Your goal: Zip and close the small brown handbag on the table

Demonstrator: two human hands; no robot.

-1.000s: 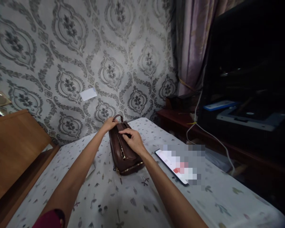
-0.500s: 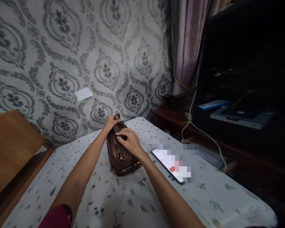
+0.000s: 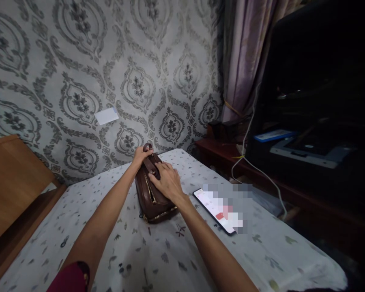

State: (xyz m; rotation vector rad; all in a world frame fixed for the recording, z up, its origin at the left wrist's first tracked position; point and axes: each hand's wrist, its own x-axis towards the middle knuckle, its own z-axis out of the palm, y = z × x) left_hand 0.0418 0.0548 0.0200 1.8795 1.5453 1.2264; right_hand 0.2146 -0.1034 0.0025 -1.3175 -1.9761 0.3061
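Note:
A dark brown leather handbag (image 3: 142, 196) lies on the patterned white cloth, with a gold-toned zipper (image 3: 151, 190) along its upper face and another zipper at its near end. My left hand (image 3: 140, 156) is closed on the bag's far end, close to the looped brown strap (image 3: 147, 147). Across the top of the bag rests my right hand (image 3: 168, 181), its fingers bent over the strap area and its thumb beside the upper zipper. The right fingertips are partly hidden against the bag.
To the right of the bag lies a lit phone (image 3: 211, 205), partly blurred out. White cables (image 3: 263, 172) hang by a dark red shelf (image 3: 205, 147) and a large dark screen (image 3: 316, 101). A wooden panel (image 3: 16, 178) stands at left; patterned wallpaper rises behind.
My right hand has settled lower onto the bag, with its fingers bending over the top. My left hand keeps its hold on the far end. The view has shifted slightly.

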